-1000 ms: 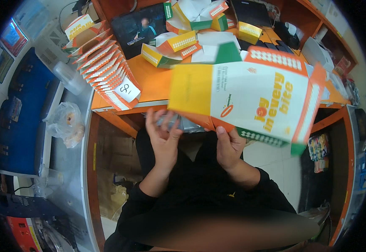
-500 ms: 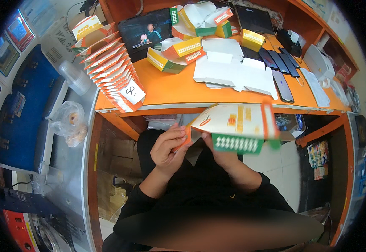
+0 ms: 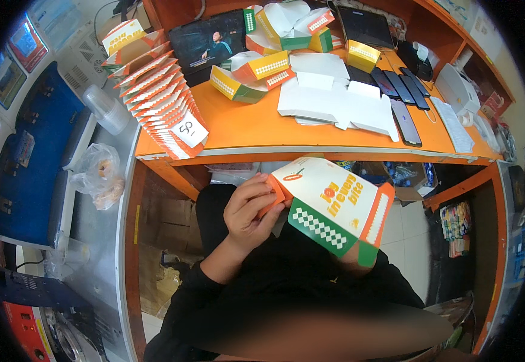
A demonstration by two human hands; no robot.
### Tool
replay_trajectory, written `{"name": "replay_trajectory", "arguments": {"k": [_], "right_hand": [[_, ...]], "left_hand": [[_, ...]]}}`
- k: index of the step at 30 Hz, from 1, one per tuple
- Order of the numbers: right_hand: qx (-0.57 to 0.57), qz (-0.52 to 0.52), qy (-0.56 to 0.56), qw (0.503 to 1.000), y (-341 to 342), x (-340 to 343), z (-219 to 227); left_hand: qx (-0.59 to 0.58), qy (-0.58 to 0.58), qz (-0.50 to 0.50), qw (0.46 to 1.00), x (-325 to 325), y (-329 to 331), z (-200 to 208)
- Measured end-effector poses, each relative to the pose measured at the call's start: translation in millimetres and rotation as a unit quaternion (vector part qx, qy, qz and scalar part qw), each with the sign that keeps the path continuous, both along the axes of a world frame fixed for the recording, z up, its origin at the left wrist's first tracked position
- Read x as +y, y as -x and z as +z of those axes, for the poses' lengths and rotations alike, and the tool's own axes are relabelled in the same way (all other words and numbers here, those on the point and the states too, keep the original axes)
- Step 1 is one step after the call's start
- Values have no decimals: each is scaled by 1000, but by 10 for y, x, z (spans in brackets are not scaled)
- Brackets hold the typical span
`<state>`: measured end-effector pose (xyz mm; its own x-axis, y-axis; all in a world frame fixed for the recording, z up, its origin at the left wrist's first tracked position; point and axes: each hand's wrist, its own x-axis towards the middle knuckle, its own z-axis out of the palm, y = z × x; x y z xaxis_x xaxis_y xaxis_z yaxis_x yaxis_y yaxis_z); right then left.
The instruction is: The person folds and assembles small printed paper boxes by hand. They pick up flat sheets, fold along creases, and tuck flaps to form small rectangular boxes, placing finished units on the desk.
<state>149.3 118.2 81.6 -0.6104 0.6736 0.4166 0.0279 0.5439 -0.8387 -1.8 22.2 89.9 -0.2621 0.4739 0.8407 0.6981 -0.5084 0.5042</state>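
Observation:
A partly folded cardboard food box (image 3: 335,196), white with orange and green patterned flaps, is held over my lap in front of the desk edge. My left hand (image 3: 247,211) pinches its orange end flap between thumb and fingers. The box hides most of my right hand (image 3: 353,269); only a bit of the wrist shows below the green flap, so its fingers cannot be seen.
On the orange desk (image 3: 238,130) stand a tall stack of nested boxes (image 3: 160,96), several folded cartons (image 3: 253,73) and flat white card blanks (image 3: 335,102). Phones (image 3: 406,123) lie at right; a screen (image 3: 208,48) stands behind. Left, a plastic bag (image 3: 99,175) rests on a metal counter.
The box has turned clockwise, its right end dropping toward me, and its printed face shows more fully. My right hand, visible before at the box's lower edge, is now behind it.

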Motion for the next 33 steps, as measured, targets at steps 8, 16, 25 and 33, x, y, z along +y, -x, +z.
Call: {"name": "replay_trajectory", "arguments": {"k": [8, 16, 25, 33], "right_hand": [[-10, 60, 48, 997, -3, 6, -40], [-48, 119, 60, 990, 34, -32, -164], [-41, 163, 63, 984, 81, -107, 120], [-157, 136, -16, 978, 39, -182, 168]], "left_hand": [[-138, 69, -143, 978, -50, 26, -111], [-383, 12, -253, 888, 10, -2, -144], [-261, 131, -246, 924, -26, 78, -154], [-47, 115, -93, 988, -55, -12, -148]]}}
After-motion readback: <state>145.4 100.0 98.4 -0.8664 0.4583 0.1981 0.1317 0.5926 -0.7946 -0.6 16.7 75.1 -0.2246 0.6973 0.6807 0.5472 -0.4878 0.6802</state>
